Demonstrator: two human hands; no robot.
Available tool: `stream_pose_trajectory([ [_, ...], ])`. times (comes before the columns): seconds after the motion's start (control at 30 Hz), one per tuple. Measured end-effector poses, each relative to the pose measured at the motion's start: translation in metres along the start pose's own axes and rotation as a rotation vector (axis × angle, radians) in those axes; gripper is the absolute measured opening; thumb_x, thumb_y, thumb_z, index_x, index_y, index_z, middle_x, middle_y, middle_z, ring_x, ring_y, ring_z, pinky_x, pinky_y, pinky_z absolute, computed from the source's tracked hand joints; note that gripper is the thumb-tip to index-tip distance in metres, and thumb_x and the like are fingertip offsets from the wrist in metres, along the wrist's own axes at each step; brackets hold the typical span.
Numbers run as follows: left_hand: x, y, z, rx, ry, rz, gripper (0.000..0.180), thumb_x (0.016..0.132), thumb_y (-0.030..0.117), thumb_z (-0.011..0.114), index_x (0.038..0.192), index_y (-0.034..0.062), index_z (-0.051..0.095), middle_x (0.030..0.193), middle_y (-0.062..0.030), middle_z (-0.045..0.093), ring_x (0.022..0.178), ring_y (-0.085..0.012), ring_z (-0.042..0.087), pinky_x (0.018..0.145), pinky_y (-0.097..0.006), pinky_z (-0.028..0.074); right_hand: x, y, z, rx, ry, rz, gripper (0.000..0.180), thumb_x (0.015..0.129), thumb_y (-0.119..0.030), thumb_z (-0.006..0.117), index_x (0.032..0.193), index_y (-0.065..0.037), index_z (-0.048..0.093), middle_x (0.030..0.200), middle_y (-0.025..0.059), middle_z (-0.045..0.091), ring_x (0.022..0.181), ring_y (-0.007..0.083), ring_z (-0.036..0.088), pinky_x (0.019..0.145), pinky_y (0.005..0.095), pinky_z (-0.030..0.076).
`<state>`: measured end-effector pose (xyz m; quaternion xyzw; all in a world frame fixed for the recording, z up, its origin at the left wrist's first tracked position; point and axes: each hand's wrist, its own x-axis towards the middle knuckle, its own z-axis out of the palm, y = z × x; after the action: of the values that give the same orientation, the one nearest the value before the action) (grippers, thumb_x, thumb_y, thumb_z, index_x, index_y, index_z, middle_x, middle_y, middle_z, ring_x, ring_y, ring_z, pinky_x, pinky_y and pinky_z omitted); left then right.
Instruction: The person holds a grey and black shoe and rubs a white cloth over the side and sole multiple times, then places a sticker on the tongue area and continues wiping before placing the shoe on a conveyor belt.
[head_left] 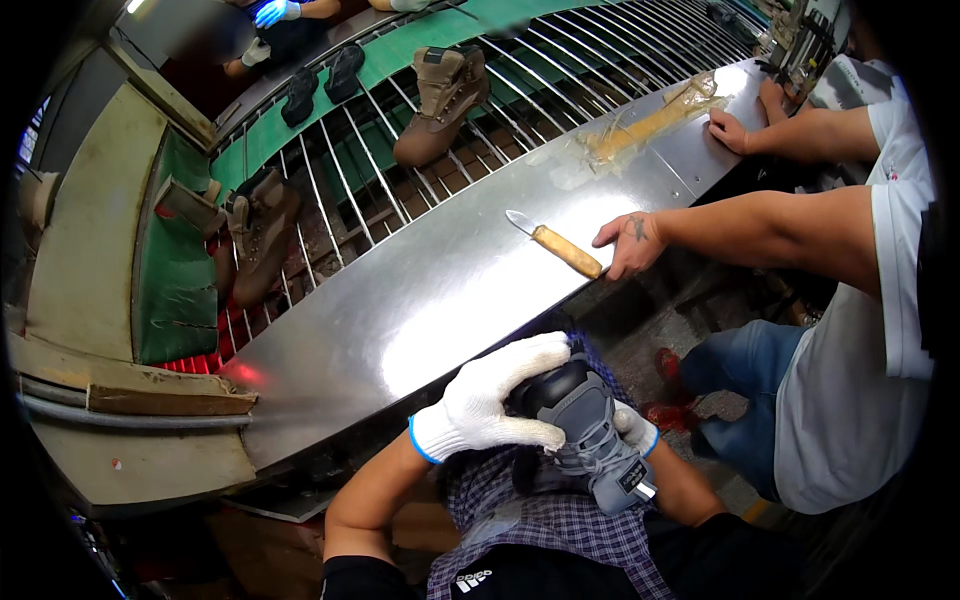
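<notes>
A grey lace-up shoe (588,425) with a black toe is in front of my body, its toe toward the bench and its tongue toward me. My left hand (490,400), in a white knit glove with a blue cuff, curves around the toe, thumb and fingers on either side of it. My right hand (633,430), gloved alike, grips the shoe's right side; most of its fingers are hidden behind the shoe. A knife (565,250) with a wooden handle lies on the metal bench top (440,290) beyond the shoe.
At right, a co-worker's bare hand (630,245) rests by the knife handle. Beyond the bench, a metal-bar conveyor (350,185) carries a brown boot (440,105), another boot (262,235) and dark shoe pieces (343,72). A machine housing (90,230) stands left. Another person's gloved hand (275,12) is far back.
</notes>
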<state>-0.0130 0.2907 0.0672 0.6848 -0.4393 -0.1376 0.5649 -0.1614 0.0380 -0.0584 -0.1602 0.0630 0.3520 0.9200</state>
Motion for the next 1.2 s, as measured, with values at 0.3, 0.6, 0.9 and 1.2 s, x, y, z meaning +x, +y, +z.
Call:
stream_pose_trajectory([
  [0.3, 0.002, 0.014, 0.006, -0.012, 0.192, 0.006, 0.074, 0.077, 0.023, 0.097, 0.138, -0.004, 0.067, 0.142, -0.0275, 0.067, 0.131, -0.0367, 0.068, 0.112, -0.042, 0.053, 0.008, -0.018, 0.041, -0.208, 0.048, -0.074, 0.118, 0.073, -0.058, 0.095, 0.156, 0.007, 0.042, 0.147, 0.0226, 0.062, 0.129, 0.0299, 0.067, 0.112, 0.0442, 0.056],
  [0.6, 0.011, 0.086, -0.059, 0.099, 0.161, -0.14, 0.064, 0.082, 0.028, 0.092, 0.137, 0.0036, 0.072, 0.132, -0.0154, 0.076, 0.118, -0.0265, 0.075, 0.105, -0.038, 0.058, 0.039, -0.003, 0.069, -0.122, 0.021, 0.133, 0.104, 0.08, -0.06, 0.087, 0.153, 0.002, 0.046, 0.14, 0.0189, 0.064, 0.126, 0.0307, 0.065, 0.106, 0.0466, 0.057],
  [0.9, -0.026, 0.031, -0.014, -0.171, 0.261, -0.198, 0.087, 0.083, 0.036, 0.093, 0.154, 0.0047, 0.053, 0.139, -0.0201, 0.069, 0.127, -0.0269, 0.068, 0.11, -0.04, 0.054, 0.063, -0.12, 0.135, -1.574, 0.102, -0.443, 0.081, 0.088, -0.04, 0.083, 0.148, 0.007, 0.056, 0.128, 0.0181, 0.072, 0.117, 0.0253, 0.07, 0.106, 0.0389, 0.054],
  [1.2, -0.131, -0.016, 0.105, 0.017, 0.578, -0.266, 0.106, 0.077, 0.027, 0.095, 0.157, -0.0106, 0.037, 0.153, -0.0321, 0.053, 0.126, -0.0382, 0.069, 0.107, -0.04, 0.059, 0.068, -0.148, 0.186, -2.126, -0.042, -0.126, 0.082, 0.08, -0.051, 0.09, 0.14, 0.0, 0.065, 0.127, 0.0188, 0.073, 0.117, 0.0316, 0.073, 0.104, 0.04, 0.055],
])
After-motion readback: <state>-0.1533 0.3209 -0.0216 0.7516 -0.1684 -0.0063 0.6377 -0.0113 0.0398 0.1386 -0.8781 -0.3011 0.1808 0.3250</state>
